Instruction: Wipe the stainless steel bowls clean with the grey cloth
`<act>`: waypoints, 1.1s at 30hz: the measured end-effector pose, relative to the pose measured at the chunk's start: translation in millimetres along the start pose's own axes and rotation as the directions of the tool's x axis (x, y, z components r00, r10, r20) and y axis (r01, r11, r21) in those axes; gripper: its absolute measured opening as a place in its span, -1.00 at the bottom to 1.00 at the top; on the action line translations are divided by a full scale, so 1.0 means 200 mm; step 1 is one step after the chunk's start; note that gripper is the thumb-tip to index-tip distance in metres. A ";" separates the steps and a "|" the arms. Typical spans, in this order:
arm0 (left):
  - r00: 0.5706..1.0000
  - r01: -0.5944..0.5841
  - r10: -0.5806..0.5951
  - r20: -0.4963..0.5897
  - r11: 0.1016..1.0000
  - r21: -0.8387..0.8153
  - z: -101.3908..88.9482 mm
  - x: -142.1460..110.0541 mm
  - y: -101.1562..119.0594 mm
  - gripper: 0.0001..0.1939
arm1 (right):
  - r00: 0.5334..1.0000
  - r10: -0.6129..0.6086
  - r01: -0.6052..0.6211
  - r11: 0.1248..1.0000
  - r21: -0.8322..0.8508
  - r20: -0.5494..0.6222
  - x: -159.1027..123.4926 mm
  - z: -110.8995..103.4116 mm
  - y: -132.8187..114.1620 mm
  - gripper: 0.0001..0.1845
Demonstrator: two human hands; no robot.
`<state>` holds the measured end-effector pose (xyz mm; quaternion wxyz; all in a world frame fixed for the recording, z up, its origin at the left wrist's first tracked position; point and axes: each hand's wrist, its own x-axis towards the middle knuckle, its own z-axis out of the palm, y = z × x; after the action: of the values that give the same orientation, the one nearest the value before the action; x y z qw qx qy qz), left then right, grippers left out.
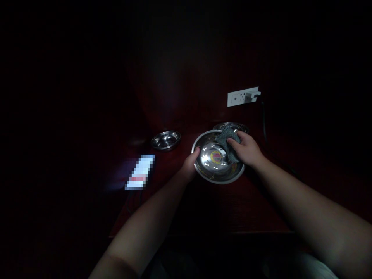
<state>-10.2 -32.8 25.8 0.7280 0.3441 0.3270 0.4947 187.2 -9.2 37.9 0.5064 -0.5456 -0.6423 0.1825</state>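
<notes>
A shiny steel bowl with a round sticker inside is tilted toward me over a dark red wooden table. My left hand grips its left rim. My right hand presses a grey cloth against the bowl's inner right side. The room is very dark.
A second steel bowl sits on the table to the left. Another steel dish lies just behind the held bowl. A lit phone screen lies at the left. A white wall socket with a plug and a dark cord is behind.
</notes>
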 end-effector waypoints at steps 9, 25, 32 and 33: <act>0.996 0.004 -0.003 0.087 1.000 -0.018 0.00 0.00 -0.02 -0.50 | 1.000 -0.014 0.014 0.999 -0.038 0.002 0.01 0.00 0.01 -0.78; 0.943 -0.313 0.324 0.080 0.942 -0.124 0.00 0.05 0.00 -0.46 | 0.983 0.181 -0.179 0.969 0.170 0.002 0.02 0.08 0.09 -0.71; 0.921 -0.379 0.369 0.126 0.923 0.069 -0.01 0.01 -0.02 -0.32 | 0.983 0.182 -0.181 0.958 0.223 0.013 0.01 0.09 0.08 -0.70; 0.921 -0.381 0.369 0.127 0.921 0.081 -0.01 0.00 -0.01 -0.32 | 0.985 0.172 -0.171 0.958 0.230 0.015 0.01 0.09 0.08 -0.70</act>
<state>-10.3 -32.5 22.1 0.6175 0.4644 0.2403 0.5877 179.7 3.4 18.6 0.5499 -0.5374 -0.5658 0.2977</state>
